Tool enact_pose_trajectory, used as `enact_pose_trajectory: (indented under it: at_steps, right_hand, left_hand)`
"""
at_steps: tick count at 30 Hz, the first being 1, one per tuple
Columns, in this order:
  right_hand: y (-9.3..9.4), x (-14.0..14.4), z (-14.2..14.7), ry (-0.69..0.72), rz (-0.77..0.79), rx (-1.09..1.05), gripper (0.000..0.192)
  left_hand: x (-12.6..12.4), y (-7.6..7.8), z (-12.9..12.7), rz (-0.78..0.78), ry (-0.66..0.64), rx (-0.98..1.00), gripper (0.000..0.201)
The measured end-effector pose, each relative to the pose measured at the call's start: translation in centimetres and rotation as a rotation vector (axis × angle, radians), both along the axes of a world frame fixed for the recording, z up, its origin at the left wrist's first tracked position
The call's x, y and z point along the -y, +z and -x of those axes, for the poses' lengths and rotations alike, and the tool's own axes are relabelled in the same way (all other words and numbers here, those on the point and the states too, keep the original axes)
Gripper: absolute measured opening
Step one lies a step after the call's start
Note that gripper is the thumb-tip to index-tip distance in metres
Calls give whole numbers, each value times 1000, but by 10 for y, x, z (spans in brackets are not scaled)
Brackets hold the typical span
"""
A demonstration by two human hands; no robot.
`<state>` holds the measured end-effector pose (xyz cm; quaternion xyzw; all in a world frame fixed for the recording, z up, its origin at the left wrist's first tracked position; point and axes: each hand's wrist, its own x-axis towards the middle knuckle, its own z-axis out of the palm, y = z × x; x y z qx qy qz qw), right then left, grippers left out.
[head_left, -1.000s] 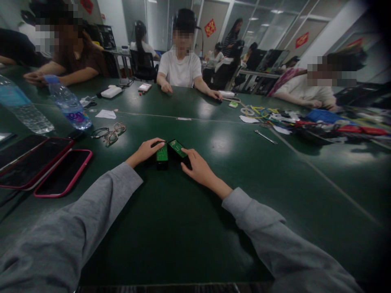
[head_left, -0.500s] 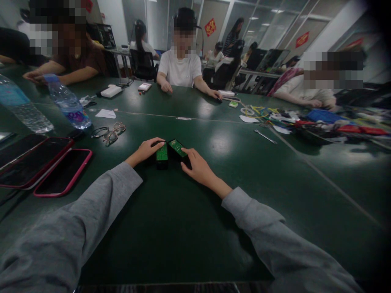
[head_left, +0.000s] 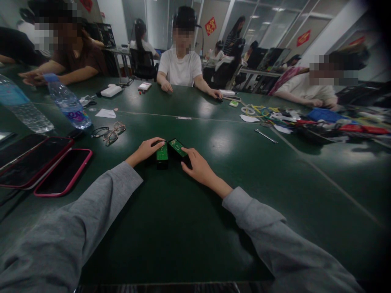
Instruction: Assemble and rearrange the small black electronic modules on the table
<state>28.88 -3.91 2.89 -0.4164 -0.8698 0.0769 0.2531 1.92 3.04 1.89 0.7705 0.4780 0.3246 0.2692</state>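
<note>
Two small black boxes with green circuit boards on top stand side by side on the dark green table [head_left: 183, 228]. My left hand [head_left: 143, 151] rests against the left box [head_left: 161, 154], fingers curled over its far end. My right hand [head_left: 197, 166] holds the right box [head_left: 177, 148], which is angled to the right, with the fingers along its near side. Both arms wear grey sleeves.
Several phones in pink and red cases [head_left: 62, 173] lie at the left, with glasses [head_left: 110, 133] and two water bottles [head_left: 69, 103] beyond. Cables and tools [head_left: 305, 122] are piled at the right, with a metal tool [head_left: 266, 136] nearby. Other people sit around the far side.
</note>
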Motion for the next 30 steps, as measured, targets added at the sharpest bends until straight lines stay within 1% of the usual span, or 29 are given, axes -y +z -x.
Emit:
enact_pose_trajectory:
  at_steps: [18,30]
  right_hand:
    - [2,1,1,5,-10,3,52]
    - [1,1,0,-1,9,-5,54]
  left_hand:
    - [2,5,-2,14,-1,-4,43]
    - [3,4,-1,11,4,-21,41]
